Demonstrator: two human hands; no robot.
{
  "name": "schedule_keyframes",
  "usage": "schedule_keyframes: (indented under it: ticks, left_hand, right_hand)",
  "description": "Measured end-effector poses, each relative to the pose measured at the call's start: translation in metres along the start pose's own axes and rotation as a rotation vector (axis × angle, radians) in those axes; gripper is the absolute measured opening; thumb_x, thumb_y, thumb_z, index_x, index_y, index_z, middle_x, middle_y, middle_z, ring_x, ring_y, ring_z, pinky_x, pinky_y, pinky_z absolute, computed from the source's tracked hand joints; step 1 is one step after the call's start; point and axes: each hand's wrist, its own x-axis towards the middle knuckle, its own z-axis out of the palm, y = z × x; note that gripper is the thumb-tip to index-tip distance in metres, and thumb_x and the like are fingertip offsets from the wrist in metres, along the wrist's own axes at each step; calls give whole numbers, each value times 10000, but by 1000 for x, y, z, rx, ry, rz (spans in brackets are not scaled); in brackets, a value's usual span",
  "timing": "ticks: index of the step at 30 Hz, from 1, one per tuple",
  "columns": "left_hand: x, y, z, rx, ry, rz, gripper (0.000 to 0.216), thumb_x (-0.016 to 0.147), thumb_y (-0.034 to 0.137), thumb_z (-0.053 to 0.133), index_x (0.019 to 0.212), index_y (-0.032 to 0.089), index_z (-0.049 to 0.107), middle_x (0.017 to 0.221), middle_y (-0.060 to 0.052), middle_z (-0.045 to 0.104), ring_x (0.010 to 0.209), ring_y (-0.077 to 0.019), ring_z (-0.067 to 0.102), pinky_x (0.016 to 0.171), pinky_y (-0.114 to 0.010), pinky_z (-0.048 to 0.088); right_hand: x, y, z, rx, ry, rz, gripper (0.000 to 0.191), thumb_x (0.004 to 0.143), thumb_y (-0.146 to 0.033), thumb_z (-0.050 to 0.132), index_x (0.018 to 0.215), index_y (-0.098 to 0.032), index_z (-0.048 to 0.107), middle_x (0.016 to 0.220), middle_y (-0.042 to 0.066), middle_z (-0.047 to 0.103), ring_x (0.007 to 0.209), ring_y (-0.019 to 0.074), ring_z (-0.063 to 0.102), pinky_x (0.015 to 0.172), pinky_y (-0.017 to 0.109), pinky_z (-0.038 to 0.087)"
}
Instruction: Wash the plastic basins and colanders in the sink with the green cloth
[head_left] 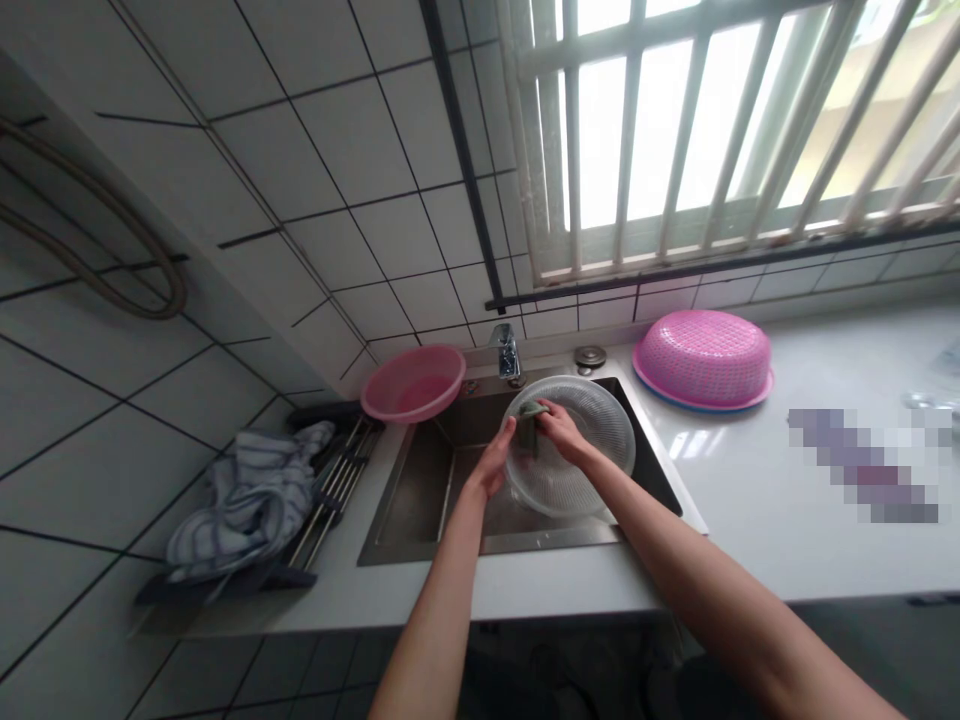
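Over the steel sink (409, 490) I hold a clear plastic colander (592, 440) tilted on its side. My left hand (491, 465) grips its left rim with fingers curled round the edge. My right hand (559, 430) is closed on a grey-green cloth (529, 418) and presses it against the inside of the colander near the top left rim. Both forearms reach up from the bottom of the view.
A pink basin (412, 382) rests on the sink's back left corner beside the tap (507, 350). A pink colander (703, 358) lies upside down on the white counter (750, 500) at right. A striped towel (247, 495) lies on a dish rack (330, 490) at left. A barred window is above.
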Motion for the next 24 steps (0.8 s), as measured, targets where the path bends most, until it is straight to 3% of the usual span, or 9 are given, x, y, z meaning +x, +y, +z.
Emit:
schedule_keyframes:
  ticks: [6,8,12,14,16,19,21,22,24]
  left_hand:
    - [-3,7,-2,48,62,-101,701,979,677,566,1512,221,576,1210,-129,785,973,-269,778,826,-360,620]
    - [-2,7,-3,85,97,-112,676,981,652,587,1468,185,617,1157,-134,797,948,-262,776,798,-335,614]
    - [1,3,-1,41,23,-81,612,997,630,577,1369,158,693,1163,-141,795,1011,-259,757,858,-330,602]
    - [2,1,0,10,-19,-54,612,983,652,584,1351,179,705,1203,-138,784,1031,-267,749,884,-353,601]
    - [3,0,0,1,-25,-52,643,954,681,610,1348,182,707,1193,-143,783,1025,-280,750,891,-373,600]
    - [3,1,-6,36,58,-68,713,909,725,641,1379,191,687,1130,-138,793,1004,-286,759,881,-379,597]
    - [3,2,-9,71,125,-56,738,879,739,671,1372,190,694,1117,-131,795,1018,-283,758,895,-368,589]
    - [3,2,-9,78,135,-49,738,867,738,687,1350,181,708,1121,-132,795,1039,-284,754,913,-364,582]
    - [3,1,-6,54,98,-36,705,862,720,708,1304,171,734,1143,-133,793,1095,-290,738,959,-368,568]
  right_hand:
    - [-15,6,13,-209,-571,188,102,779,-261,607,814,-179,658,704,-4,580,594,119,439,544,235,350]
    - [-15,6,15,-247,-547,162,104,779,-254,597,809,-176,659,701,-3,582,604,122,443,559,236,358]
    - [-7,-3,6,-166,-107,-5,180,833,-345,578,877,-189,656,852,39,650,744,165,533,650,250,439]
    - [-5,-8,1,-135,20,-42,209,839,-374,578,913,-195,656,916,52,668,799,182,561,687,263,463]
    - [-7,-9,1,-148,-64,-25,201,834,-360,582,900,-189,665,902,50,668,770,173,550,678,264,452]
    - [-14,-6,10,-221,-407,102,163,806,-315,602,833,-174,678,752,16,617,637,133,461,604,256,386]
    - [-17,-3,16,-257,-530,147,147,786,-300,615,813,-168,677,695,-2,582,609,123,427,587,250,364]
    - [-17,-3,17,-258,-515,131,146,785,-303,615,804,-169,668,693,-2,577,617,125,431,591,247,367]
    - [-12,-5,13,-223,-323,47,165,800,-335,597,813,-177,645,743,12,595,668,141,467,612,243,389]
